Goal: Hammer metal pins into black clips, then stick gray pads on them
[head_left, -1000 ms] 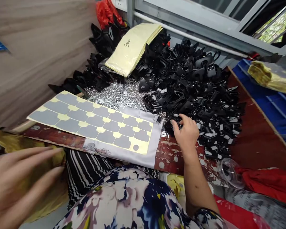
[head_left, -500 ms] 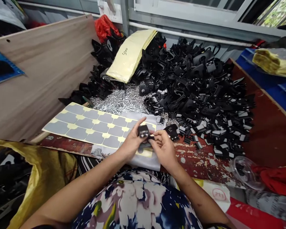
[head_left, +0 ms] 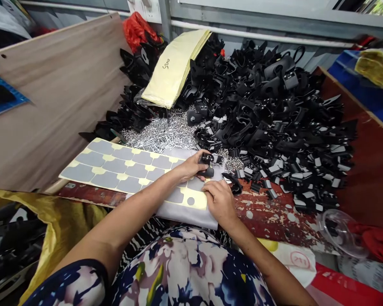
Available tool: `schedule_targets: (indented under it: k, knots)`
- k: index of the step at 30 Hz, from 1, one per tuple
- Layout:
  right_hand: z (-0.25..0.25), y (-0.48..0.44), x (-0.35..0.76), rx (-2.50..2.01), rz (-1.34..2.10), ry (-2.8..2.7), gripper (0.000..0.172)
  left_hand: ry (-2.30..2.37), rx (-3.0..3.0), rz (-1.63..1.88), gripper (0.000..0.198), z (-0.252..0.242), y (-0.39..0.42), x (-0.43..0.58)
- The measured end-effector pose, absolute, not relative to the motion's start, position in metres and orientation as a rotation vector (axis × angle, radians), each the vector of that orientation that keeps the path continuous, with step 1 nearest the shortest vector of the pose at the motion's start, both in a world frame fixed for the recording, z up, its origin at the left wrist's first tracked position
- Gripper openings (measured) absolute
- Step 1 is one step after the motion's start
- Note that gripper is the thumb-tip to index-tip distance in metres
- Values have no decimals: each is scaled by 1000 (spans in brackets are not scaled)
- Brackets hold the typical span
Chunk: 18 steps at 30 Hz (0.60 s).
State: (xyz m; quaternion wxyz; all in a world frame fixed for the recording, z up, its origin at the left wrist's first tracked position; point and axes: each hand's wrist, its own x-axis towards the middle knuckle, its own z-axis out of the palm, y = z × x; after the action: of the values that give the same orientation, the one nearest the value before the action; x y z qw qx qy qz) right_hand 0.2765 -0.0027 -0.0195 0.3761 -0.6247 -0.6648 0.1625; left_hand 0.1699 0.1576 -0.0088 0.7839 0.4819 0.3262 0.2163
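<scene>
A small black part (head_left: 206, 171) with metal fittings is held by my left hand (head_left: 191, 166), its fingers wrapped round the part's left side. Just below and to the right, my right hand (head_left: 220, 199) has curled fingers near the sheet's right edge; whether they hold anything is hidden. Under both hands lies a yellow backing sheet (head_left: 196, 200) with rows of grey stickers (head_left: 134, 171). The sheet rests partly on a grey cloth (head_left: 191, 216). Beside my right fingers is another black piece (head_left: 233, 183).
Silver pins (head_left: 166, 134) lie heaped behind the sheet. A large pile of black parts (head_left: 252, 110) fills the back and right. Yellow sheets (head_left: 175, 63) lie on the pile. Wooden boards (head_left: 67, 85) stand at the left, and a clear bowl (head_left: 341, 233) sits at the right front.
My left hand has moved up and to the right with the black part. My right hand has come apart from the part and turned knuckles up. The view has shifted slightly.
</scene>
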Motion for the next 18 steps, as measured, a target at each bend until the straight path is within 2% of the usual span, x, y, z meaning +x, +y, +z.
schedule_targets:
  k: [3, 5, 10, 18]
  knots:
    - [12, -18, 277, -1393, 937, -1597, 24, 693, 1003, 481, 51, -13, 162, 170]
    - [29, -26, 282, -1306, 1046, -1600, 26, 686, 984, 513, 50, -11, 162, 168]
    - [27, -17, 308, -1495, 577, -1353, 14, 615, 750, 576, 52, 3, 138, 150]
    - [8, 3, 302, -1434, 573, -1202, 7, 497, 465, 596, 44, 12, 94, 135]
